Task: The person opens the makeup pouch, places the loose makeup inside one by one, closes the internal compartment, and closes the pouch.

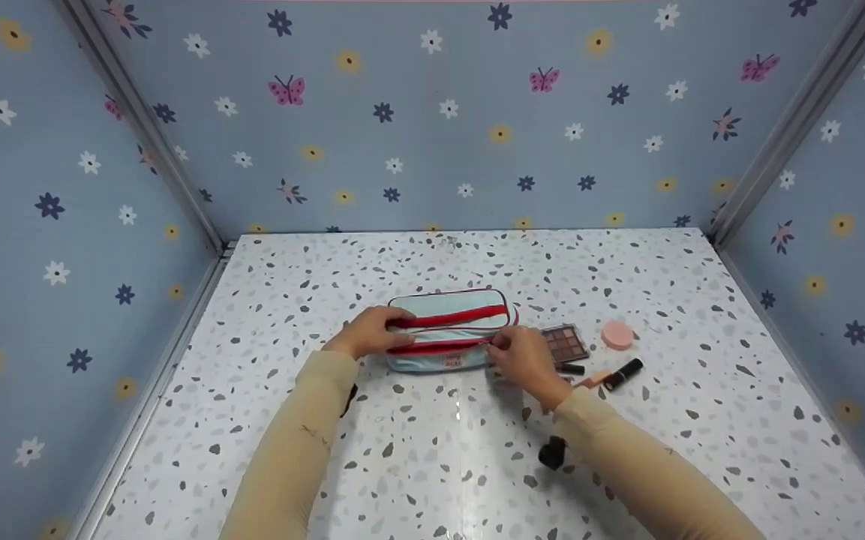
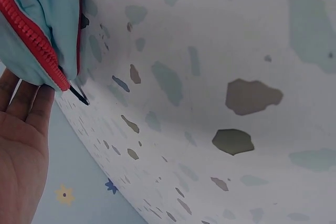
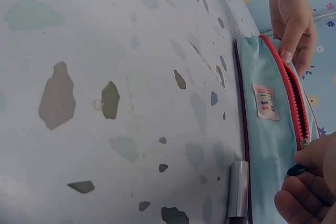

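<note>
A light blue pouch (image 1: 447, 304) with red zippers and dark red piping lies on the table, a small pink patch (image 3: 266, 102) on its front. My left hand (image 1: 368, 331) grips its left end; in the right wrist view the thumb lies at the zipper's edge, and in the left wrist view the fingers (image 2: 41, 106) reach behind the fabric. At the pouch's right end my right hand (image 1: 526, 360) pinches the dark zipper pull (image 3: 296, 170). The front red zipper (image 3: 289, 85) is parted between the two hands, and the inside is too dark to make out.
Right of the pouch lie an eyeshadow palette (image 1: 567, 343), a round pink case (image 1: 617, 335), a black-capped tube (image 1: 623, 374), a peach-coloured stick (image 1: 594, 379) and a dark stick (image 1: 570, 369). Flowered walls (image 1: 432, 150) bound the speckled table (image 1: 417, 465).
</note>
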`<state>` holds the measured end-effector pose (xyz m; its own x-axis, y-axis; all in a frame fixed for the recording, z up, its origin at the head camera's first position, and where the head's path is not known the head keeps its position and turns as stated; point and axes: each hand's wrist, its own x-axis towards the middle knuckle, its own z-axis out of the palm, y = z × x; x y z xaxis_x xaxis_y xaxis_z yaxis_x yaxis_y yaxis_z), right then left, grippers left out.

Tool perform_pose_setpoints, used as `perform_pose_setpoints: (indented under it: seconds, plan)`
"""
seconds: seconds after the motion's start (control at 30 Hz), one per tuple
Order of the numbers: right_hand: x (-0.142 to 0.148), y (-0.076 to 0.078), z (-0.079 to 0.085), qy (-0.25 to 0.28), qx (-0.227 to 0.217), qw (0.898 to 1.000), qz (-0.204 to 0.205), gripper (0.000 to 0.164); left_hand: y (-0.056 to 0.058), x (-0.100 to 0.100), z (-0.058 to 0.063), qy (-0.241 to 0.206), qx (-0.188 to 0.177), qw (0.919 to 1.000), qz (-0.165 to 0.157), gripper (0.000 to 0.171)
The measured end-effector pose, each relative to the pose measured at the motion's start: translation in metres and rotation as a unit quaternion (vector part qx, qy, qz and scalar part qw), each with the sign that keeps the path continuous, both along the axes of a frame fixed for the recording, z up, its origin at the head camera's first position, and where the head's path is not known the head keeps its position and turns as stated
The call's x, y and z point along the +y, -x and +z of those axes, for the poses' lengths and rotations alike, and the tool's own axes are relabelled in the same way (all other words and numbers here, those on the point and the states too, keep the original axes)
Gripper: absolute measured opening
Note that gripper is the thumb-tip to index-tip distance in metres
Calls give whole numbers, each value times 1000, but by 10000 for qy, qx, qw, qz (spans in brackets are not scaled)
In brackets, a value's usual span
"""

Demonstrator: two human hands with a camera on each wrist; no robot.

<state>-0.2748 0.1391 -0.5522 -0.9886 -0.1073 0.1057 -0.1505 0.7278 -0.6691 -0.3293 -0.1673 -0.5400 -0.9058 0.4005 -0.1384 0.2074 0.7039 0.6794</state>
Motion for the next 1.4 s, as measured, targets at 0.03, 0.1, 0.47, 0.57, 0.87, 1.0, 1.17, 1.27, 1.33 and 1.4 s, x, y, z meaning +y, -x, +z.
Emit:
perform_pose_setpoints:
  seconds: [0.03,0.1,0.47,0.57,0.87,1.0,1.17,1.27,1.33,1.4]
  plan:
    - [1,0,0,-15,-46,10000,-17,14,0,0,0,7,-9,10000,10,50]
    - [4,0,1,-21,-142,9999,-20,12,0,0,0,25,-32,10000,32,50]
    - [21,2,2,-71,-216,9995,-215,13,-1,1,-1,23,19,10000,-6,48]
    - [28,3,1,-72,-122,9997,-199,14,-2,1,-2,49,19,10000,-4,47]
    - [45,8,-1,-287,-9,9989,-369,15,-3,0,-2,88,47,9999,-74,45]
    - [49,12,1,-258,-145,9989,-373,14,-3,1,-2,119,7,9999,-30,44]
    - [52,20,3,-380,-181,9984,-380,12,-3,2,-3,102,-75,9999,54,45]
    - [55,25,4,-456,-294,9977,-403,10,-4,2,-4,82,-69,9999,78,44]
    - [56,28,6,-491,-386,9971,-426,10,-4,2,-4,79,-58,9999,76,44]
    - [57,31,8,-514,-477,9965,-448,10,-4,1,-4,61,-45,10000,55,44]
